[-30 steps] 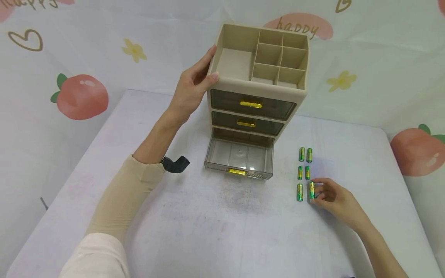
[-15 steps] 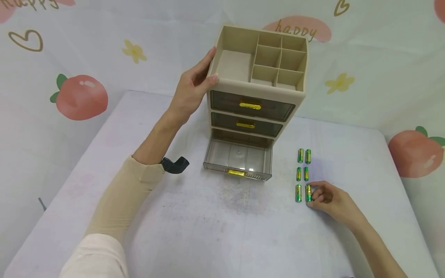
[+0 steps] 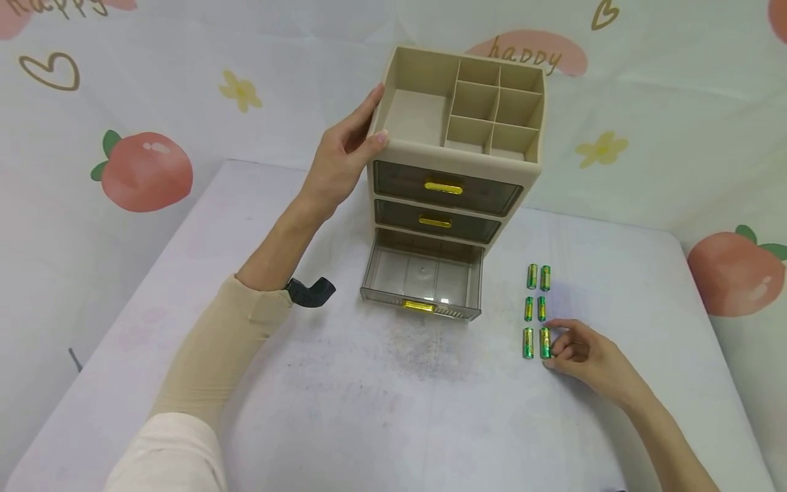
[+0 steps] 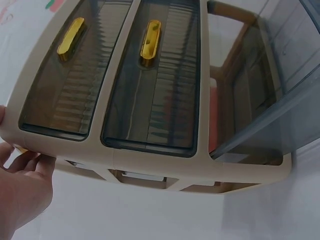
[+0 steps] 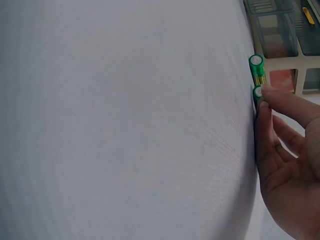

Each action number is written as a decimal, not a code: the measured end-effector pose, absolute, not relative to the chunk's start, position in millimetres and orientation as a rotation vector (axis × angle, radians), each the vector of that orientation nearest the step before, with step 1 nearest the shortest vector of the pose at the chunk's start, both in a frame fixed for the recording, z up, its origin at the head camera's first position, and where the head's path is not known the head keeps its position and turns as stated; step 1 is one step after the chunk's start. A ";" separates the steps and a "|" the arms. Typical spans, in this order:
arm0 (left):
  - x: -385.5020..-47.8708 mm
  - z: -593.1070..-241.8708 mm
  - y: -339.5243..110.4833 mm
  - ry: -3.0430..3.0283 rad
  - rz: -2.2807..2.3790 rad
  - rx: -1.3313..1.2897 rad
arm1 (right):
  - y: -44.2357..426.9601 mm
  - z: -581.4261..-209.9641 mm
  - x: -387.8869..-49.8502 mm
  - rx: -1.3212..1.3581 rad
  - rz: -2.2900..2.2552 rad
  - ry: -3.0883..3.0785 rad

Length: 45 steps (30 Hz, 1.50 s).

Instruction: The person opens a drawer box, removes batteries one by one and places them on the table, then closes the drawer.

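Observation:
My left hand [image 3: 338, 160] grips the upper left edge of a beige drawer organizer [image 3: 458, 152], thumb at the front corner and fingers along the side. In the left wrist view its curled fingers [image 4: 31, 162] touch the frame. The organizer's bottom drawer [image 3: 420, 273], clear grey with a gold handle, is pulled out and bare inside; the two drawers above are closed. At the right, my right hand [image 3: 593, 359] pinches a green-and-gold battery [image 3: 545, 343] by its ends, thumb at the near end. Another battery [image 3: 528, 343] lies just left of it, parallel.
Beyond the held battery, two more pairs of batteries [image 3: 531, 277] lie in rows, the middle pair [image 3: 529, 309] smaller. The organizer's top has open compartments [image 3: 473, 99]. A printed cloth [image 3: 295, 61] hangs behind the white table [image 3: 369, 410].
My right hand has brought the pinched battery slightly left and down, closer to its neighbour. During the last half second little moves. My left hand keeps its hold on the organizer.

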State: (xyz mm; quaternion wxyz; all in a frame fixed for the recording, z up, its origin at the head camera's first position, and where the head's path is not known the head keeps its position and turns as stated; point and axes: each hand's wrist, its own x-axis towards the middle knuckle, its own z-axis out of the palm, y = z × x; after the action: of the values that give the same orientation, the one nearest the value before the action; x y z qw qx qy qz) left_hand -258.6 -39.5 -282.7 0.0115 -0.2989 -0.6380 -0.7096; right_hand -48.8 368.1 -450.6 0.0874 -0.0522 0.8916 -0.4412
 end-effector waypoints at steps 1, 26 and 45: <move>-258.8 -282.9 -39.6 -1.988 -2.210 -0.934 | 369.2 -450.5 -48.9 -0.160 -1.332 2.642; -277.8 -299.6 -39.8 -1.944 -2.150 -1.000 | 335.0 -421.9 -51.7 -0.227 -1.548 2.621; -278.2 -299.6 -38.7 -1.977 -2.119 -0.965 | 272.2 -418.7 -62.7 -0.496 -1.688 2.436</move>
State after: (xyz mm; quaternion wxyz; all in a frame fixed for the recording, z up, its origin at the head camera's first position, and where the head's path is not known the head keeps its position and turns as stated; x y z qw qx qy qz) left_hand -278.2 -38.7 -299.6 0.0435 -0.3157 -0.6465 -0.6932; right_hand -62.7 272.2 -418.7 0.0682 -0.1645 0.8087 -0.5606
